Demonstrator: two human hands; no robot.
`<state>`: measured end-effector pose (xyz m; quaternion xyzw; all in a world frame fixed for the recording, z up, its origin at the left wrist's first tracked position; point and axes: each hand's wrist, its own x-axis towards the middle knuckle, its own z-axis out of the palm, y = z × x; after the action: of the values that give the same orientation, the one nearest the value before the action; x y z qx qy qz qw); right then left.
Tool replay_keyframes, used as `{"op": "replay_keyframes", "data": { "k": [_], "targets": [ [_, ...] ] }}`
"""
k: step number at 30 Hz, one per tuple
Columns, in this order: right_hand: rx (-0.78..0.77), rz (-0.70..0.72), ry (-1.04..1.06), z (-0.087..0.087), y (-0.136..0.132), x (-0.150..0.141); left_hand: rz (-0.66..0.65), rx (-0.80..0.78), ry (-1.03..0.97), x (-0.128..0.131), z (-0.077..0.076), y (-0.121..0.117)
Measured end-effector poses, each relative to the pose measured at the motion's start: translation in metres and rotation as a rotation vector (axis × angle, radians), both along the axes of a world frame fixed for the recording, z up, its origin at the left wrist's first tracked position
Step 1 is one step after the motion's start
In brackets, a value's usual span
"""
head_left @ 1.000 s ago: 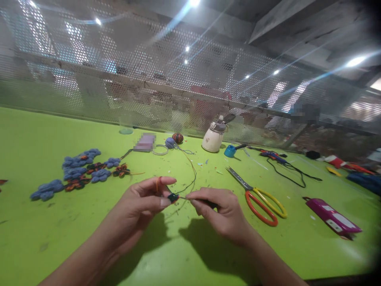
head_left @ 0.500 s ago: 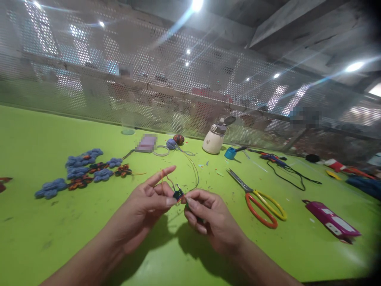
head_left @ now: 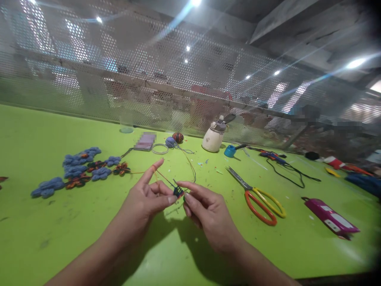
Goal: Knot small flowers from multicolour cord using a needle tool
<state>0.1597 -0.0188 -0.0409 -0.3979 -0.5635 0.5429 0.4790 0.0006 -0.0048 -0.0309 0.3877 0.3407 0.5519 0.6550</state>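
Between thumb and fingers, my left hand (head_left: 149, 200) pinches a small dark, multicoloured crochet piece (head_left: 178, 192). Its index finger points up with orange and dark yarn (head_left: 165, 178) looped over it and running down to the piece. My right hand (head_left: 206, 208) is closed on a thin crochet hook (head_left: 185, 190) at the right side of the piece. Most of the hook is hidden by the fingers. My right index fingertip lies against the top of the piece. Behind the hands sit a blue yarn ball (head_left: 170, 142) and a dark orange-striped yarn ball (head_left: 177, 138).
Blue and dark-orange crocheted flowers (head_left: 74, 171) lie left on the green table (head_left: 89, 222). To the right are large scissors (head_left: 258, 198), a magenta power strip (head_left: 330, 216) and a corded glue gun (head_left: 275, 159). A white bottle (head_left: 213, 139) stands near the perforated screen (head_left: 166, 87).
My right index finger has stretched out over the top of the crochet piece. My left index finger has tilted back to the left, drawing the yarn straighter. The view has shifted slightly.
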Motion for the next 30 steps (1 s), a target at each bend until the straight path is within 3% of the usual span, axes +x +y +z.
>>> {"op": "replay_keyframes", "data": {
  "k": [14, 22, 30],
  "targets": [
    [-0.167, 0.025, 0.216, -0.003, 0.0, 0.0, 0.043, 0.005, -0.054, 0.004, 0.0, -0.003],
    [-0.063, 0.026, 0.101, -0.004, 0.001, 0.003, -0.017, -0.022, -0.013, 0.003, 0.003, -0.003],
    [-0.083, 0.024, 0.025, 0.006, 0.001, 0.005, 0.067, 0.034, 0.088, 0.001, 0.006, -0.004]
  ]
}}
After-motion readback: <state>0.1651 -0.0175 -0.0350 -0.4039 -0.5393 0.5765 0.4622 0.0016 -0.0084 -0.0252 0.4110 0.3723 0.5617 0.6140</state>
